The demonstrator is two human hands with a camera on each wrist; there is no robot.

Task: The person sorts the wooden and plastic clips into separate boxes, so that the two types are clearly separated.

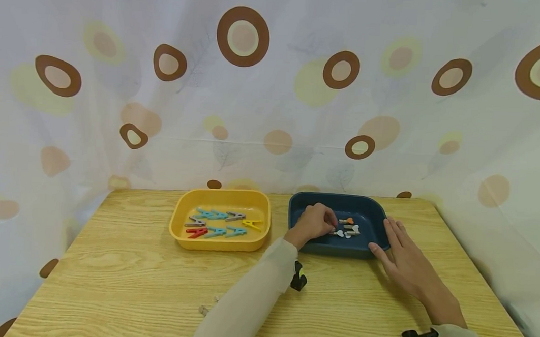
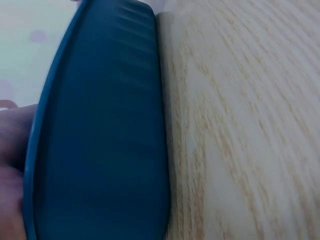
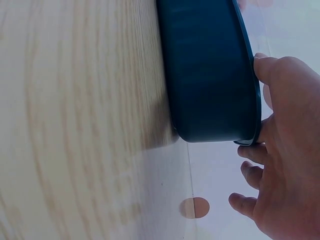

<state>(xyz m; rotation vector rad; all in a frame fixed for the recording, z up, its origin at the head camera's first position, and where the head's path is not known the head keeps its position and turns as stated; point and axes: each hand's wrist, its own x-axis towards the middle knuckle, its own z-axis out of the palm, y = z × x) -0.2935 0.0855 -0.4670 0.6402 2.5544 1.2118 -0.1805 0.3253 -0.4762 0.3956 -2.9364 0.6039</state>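
My left hand (image 1: 314, 223) reaches over the near left side of a dark blue tray (image 1: 339, 251), its fingers bent down inside. Small wooden clothespins with hearts lie there, among them one with a white heart (image 1: 339, 233) right by my fingertips and one with an orange heart (image 1: 350, 221). I cannot tell whether those fingers pinch a clothespin. In the left wrist view the tray wall (image 2: 105, 125) hides the fingertips. My right hand (image 1: 407, 265) rests against the tray's right end, thumb and fingers spread and fairly straight; in the right wrist view the thumb (image 3: 265, 67) touches the rim.
Left of the blue tray stands a yellow tray (image 1: 220, 245) holding several plastic clothespins in blue, grey, red and yellow, such as a red clothespin (image 1: 197, 232). Small wooden pieces (image 1: 203, 310) lie on the table (image 1: 123, 262) beside my left sleeve. A patterned curtain (image 1: 274, 87) hangs behind.
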